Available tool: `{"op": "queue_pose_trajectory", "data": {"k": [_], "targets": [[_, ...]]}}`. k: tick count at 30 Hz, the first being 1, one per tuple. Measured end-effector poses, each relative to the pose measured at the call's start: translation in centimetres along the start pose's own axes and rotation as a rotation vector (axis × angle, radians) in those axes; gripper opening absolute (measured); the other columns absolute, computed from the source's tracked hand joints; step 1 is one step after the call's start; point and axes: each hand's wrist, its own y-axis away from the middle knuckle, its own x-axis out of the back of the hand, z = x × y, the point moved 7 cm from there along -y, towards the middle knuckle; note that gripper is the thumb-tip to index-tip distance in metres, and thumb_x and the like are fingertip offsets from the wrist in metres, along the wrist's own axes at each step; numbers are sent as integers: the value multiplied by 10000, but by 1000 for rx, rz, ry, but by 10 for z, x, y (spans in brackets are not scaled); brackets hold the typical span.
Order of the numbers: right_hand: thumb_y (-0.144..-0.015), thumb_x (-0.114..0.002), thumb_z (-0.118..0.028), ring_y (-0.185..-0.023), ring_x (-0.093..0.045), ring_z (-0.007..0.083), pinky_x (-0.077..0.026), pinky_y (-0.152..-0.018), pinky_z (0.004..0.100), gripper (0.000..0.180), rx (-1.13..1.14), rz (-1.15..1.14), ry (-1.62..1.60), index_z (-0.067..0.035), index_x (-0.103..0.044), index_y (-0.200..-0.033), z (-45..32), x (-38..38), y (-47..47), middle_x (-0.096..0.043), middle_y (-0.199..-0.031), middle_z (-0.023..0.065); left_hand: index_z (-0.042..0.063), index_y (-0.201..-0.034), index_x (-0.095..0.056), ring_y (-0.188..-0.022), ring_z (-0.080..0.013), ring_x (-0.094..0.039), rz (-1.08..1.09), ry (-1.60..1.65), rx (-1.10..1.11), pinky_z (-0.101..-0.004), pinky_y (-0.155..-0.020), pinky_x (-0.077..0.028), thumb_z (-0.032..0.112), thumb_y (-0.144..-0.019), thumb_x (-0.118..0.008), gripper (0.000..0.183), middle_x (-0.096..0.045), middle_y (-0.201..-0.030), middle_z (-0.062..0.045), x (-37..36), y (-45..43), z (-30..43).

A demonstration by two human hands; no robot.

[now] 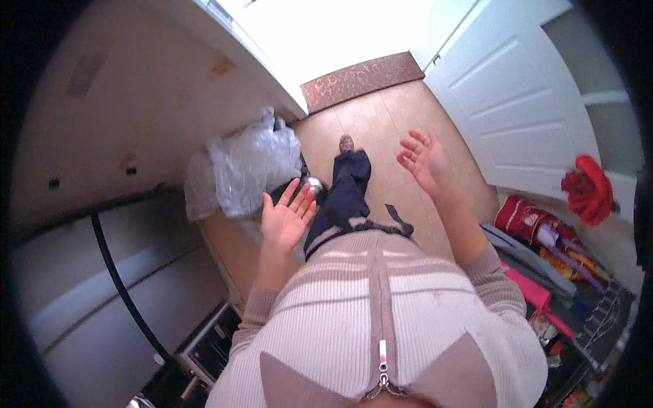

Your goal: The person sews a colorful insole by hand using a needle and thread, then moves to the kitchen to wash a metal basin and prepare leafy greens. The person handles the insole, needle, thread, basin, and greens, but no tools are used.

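My left hand is held palm up in front of my body, fingers apart, with nothing in it. Beyond it lies a heap of clear plastic bags, beside a shiny round metal object. Over the tiled floor, my right hand is raised with its palm up and fingers spread, also holding nothing. Between the hands, dark trousers and one shoe show below a ribbed zip top.
A brown patterned mat lies at the bright doorway. To the right are a white panelled door, a red artificial flower and a wire rack near packed goods. On the left stands a wall above a dark appliance-like surface.
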Motion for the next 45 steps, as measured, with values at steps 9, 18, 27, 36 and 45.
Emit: {"op": "queue_pose_trajectory", "data": {"k": [9,18,27,36,45], "targets": [[-900,-403,-418,-708,-503,196,-462,-732,350,422,-27,213,-212,-17,-483,-1005,-195,-54,-217,-525,-873,126,5,-1276,-359,-1182,-293,-397,-347,-341,102,-420,-1004,-307,563,-889,-106,724,-416,-1261,-206,-406,-240,99],[-900,-395,-436,-649,-488,151,-426,-671,294,427,-146,-19,-274,-35,-527,-965,-419,-234,-533,-524,-758,65,14,-1271,-355,-1071,-298,-481,-284,-69,-2,-418,-932,-386,582,-877,-160,718,-474,-1185,-199,-616,-437,254],[-919,-336,-436,-520,-347,104,-345,-503,252,440,-36,-99,-339,-19,-463,-977,-673,-377,-789,-416,-678,30,25,-1247,-386,-1027,-260,-496,-141,88,-207,-401,-925,-386,587,-876,-186,702,-481,-1160,-172,-816,-655,382],[-907,-303,-498,-417,-171,78,-148,-383,225,469,475,689,-836,-57,-463,-914,-859,-136,-849,-225,-541,-39,31,-1224,-421,-966,-232,-516,-365,-764,289,-368,-886,-417,555,-893,-221,651,-510,-1107,-141,-1269,-930,265],[-900,-266,-536,-405,-154,79,-132,-381,227,492,308,578,-1173,-76,-420,-822,-1076,-44,-986,-196,-502,-47,6,-1204,-418,-898,-219,-506,-386,-703,692,-365,-867,-419,536,-902,-224,640,-498,-1054,-128,-1533,-1066,-43]]}}
